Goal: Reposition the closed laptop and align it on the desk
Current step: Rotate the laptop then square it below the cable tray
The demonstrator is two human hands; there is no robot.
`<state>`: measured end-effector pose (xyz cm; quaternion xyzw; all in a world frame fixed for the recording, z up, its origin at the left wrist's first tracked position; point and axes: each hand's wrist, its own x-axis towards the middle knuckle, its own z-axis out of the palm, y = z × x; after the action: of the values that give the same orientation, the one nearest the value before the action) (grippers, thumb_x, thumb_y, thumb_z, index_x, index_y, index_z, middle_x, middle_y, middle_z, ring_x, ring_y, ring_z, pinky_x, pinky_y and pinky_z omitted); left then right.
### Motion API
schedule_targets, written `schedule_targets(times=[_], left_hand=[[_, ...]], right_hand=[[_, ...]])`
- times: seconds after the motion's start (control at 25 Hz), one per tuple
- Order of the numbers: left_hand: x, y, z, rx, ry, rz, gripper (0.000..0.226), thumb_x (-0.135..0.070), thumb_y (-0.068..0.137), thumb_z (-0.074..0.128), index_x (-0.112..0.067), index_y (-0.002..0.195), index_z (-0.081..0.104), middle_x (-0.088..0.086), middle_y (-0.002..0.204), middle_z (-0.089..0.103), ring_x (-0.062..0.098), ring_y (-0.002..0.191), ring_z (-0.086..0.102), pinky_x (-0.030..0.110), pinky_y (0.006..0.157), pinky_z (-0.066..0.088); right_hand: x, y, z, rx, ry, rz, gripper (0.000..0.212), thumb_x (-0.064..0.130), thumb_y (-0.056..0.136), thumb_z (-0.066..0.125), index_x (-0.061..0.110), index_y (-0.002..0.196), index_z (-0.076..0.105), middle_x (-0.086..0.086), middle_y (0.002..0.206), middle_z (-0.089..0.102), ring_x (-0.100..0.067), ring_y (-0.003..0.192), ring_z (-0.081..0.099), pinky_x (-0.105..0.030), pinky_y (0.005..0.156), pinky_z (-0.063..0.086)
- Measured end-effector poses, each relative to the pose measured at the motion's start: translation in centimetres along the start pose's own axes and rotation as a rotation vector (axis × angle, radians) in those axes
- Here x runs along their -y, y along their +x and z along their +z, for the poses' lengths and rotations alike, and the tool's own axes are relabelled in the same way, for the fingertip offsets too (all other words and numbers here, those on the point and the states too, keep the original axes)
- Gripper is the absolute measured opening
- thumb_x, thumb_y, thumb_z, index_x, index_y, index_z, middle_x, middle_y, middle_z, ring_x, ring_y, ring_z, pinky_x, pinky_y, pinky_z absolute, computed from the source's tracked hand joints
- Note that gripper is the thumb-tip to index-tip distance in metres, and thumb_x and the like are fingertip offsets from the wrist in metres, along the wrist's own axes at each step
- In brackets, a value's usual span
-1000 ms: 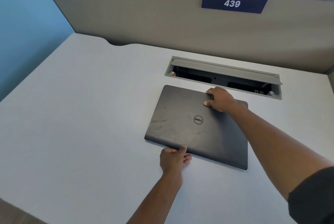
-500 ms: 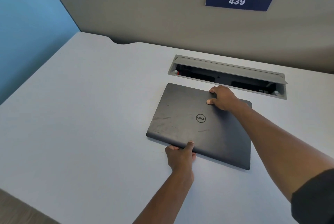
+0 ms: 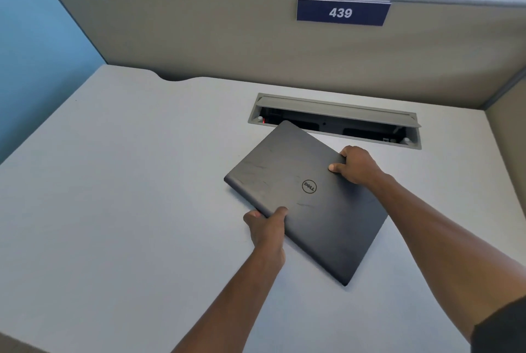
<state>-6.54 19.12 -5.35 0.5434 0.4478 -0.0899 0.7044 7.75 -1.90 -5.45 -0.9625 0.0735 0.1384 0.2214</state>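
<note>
From the head view, the closed laptop (image 3: 307, 196) lies skewed on the desk (image 3: 128, 196), one corner overlapping the open cable tray (image 3: 336, 122) beyond both hands and the opposite corner pointing back toward the person. The left hand (image 3: 267, 227) grips the near-left edge, thumb on the lid and fingers curled under. The right hand (image 3: 355, 167) clamps the far-right edge the same way, thumb on top. Whether the base rests flat or is slightly lifted cannot be told.

To do this step well, I judge the two hands should turn the laptop as a pair, each guiding its own edge, until the long sides run parallel to the partition (image 3: 256, 39) ahead of the hands. The corner beside the tray should come clear of the opening, so nothing catches on its raised flap.
</note>
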Motion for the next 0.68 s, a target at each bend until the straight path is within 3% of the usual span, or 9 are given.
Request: schedule_targets(times=[0.28,0.44,0.68], left_hand=[[-3.2,2.1,-2.0,0.022,0.106,0.086,0.044,-0.018,0.080,0.072,-0.010,0.115,0.046,0.005,0.094,0.058,0.016,0.070,0.054,0.029,0.058,0.043],[-5.6,3.4,-2.0,0.032,0.186,0.151,0.045,-0.024,0.074,0.069,-0.002,0.111,0.057,0.011,0.098,0.066,0.021,0.070,0.057,0.027,0.056,0.044],[-9.2,5.2,-0.9,0.083,0.511,0.301,0.026,-0.019,0.074,0.062,-0.010,0.099,0.062,0.008,0.097,0.067,0.024,0.080,0.057,0.032,0.063,0.045]], right_hand=[[0.8,-3.8,0.7,-0.007,0.109,0.102,0.037,0.038,0.083,0.071,0.005,0.095,0.060,-0.009,0.090,0.060,-0.026,0.081,0.055,-0.032,0.064,0.041],[1.1,-6.0,1.5,0.041,0.178,0.167,0.038,0.042,0.085,0.068,0.006,0.091,0.055,-0.008,0.088,0.057,-0.024,0.076,0.053,-0.027,0.051,0.034],[1.5,-9.3,3.1,-0.044,0.420,0.363,0.029,0.028,0.093,0.053,-0.001,0.094,0.059,-0.010,0.089,0.059,-0.020,0.067,0.052,-0.031,0.061,0.041]])
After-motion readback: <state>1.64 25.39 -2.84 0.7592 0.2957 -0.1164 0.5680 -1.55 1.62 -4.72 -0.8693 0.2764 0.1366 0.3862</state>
